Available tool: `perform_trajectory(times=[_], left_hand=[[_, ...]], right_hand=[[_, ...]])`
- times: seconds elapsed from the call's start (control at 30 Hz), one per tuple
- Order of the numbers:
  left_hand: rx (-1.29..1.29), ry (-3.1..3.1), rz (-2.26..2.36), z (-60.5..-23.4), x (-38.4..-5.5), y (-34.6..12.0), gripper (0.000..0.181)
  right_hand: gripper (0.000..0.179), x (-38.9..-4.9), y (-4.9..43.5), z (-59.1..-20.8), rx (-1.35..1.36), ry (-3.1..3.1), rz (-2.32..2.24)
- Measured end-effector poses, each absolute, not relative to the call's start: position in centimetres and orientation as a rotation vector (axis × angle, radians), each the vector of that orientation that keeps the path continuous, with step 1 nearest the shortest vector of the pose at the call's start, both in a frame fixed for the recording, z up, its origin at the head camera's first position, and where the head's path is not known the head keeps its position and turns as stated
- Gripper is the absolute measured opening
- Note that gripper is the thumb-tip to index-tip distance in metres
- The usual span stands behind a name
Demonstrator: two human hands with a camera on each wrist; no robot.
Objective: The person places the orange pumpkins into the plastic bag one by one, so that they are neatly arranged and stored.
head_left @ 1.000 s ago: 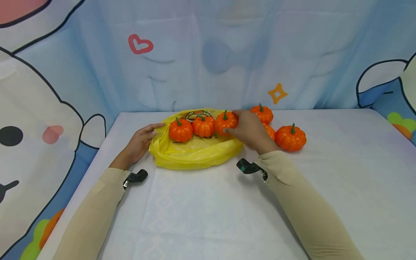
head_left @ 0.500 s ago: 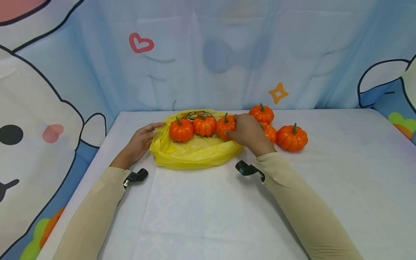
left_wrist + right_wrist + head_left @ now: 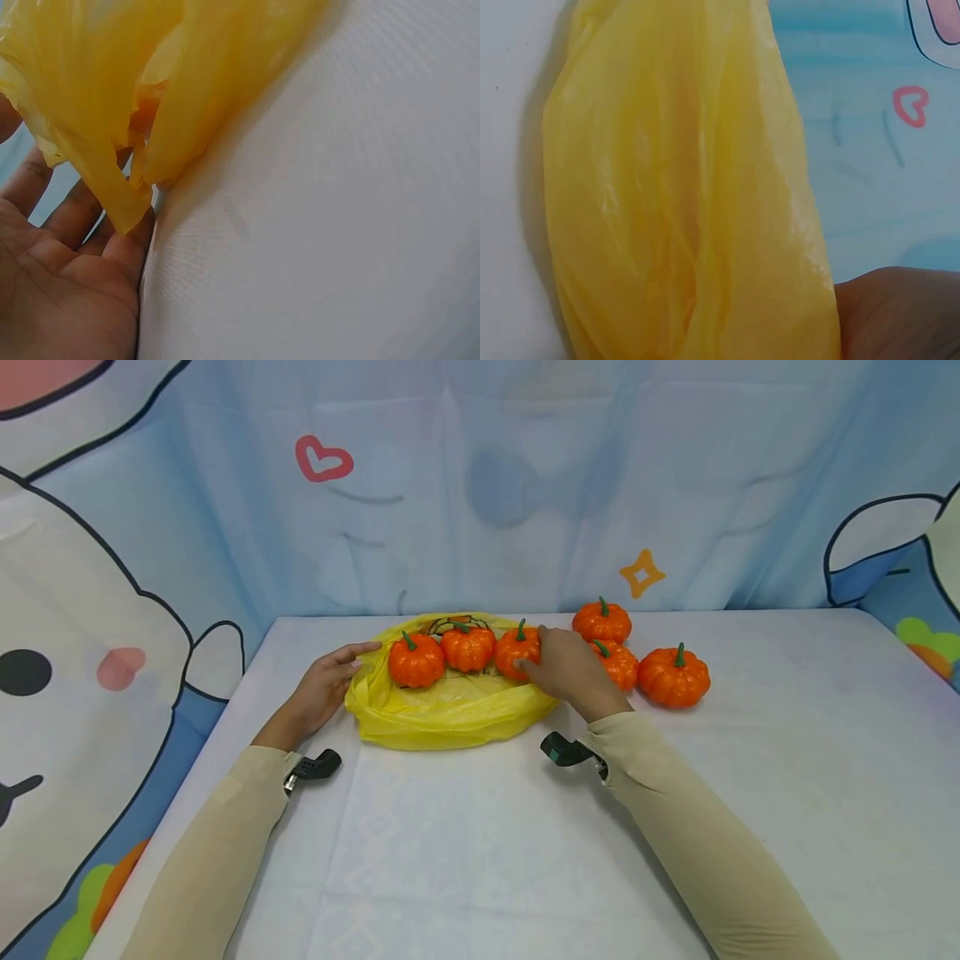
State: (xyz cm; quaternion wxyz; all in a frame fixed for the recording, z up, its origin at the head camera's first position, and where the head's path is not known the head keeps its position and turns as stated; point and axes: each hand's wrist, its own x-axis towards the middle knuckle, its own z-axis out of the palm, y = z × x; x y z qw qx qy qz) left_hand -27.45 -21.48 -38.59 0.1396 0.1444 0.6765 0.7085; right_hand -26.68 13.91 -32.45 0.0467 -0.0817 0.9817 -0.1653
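A yellow plastic bag (image 3: 450, 727) lies spread open on the table, with three small orange pumpkins in a row in its mouth: a left one (image 3: 416, 661), a middle one (image 3: 468, 647) and a right one (image 3: 517, 652). My right hand (image 3: 573, 668) grips the right pumpkin from its right side, thumb in front. At the bag's left edge, my left hand (image 3: 322, 693) touches the plastic with loosely extended fingers. The left wrist view shows that palm (image 3: 67, 300) turned up beside a hanging fold of the bag (image 3: 112, 180). In the right wrist view, the bag (image 3: 682, 180) hides the pumpkins.
Right of the bag sit three more pumpkins: one at the back (image 3: 602, 622), one partly behind my right hand (image 3: 619, 667) and one farther right (image 3: 673, 678). A white cloth covers the table (image 3: 450, 843). A blue printed curtain (image 3: 465, 485) hangs behind it.
My right hand has shifted slightly left and down with the right pumpkin; the other pumpkins in the bag edge slightly left. More of the pumpkin behind that hand shows. My left hand stays put.
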Motion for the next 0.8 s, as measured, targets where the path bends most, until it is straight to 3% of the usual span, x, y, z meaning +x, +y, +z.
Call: perform_trajectory(times=[0.27, 0.47, 0.67, 0.8], left_hand=[[0.418, 1.959, 2.045, -38.7, -27.6, -21.7, 0.045], [0.418, 1.968, 2.030, -38.8, -27.7, -21.7, 0.046], [0.428, 1.974, 2.020, -38.9, -27.8, -21.7, 0.046], [0.418, 1.972, 2.028, -38.9, -27.8, -21.6, 0.046]], right_hand=[[0.073, -26.3, 13.8, -31.7, -0.275, 2.993, -0.563], [0.069, -25.5, 15.8, -28.9, -0.225, 2.940, -0.712], [0.069, -25.2, 21.7, -25.5, -0.271, 2.969, -0.818], [0.083, -25.2, 27.1, -25.3, -0.241, 2.924, -0.850]])
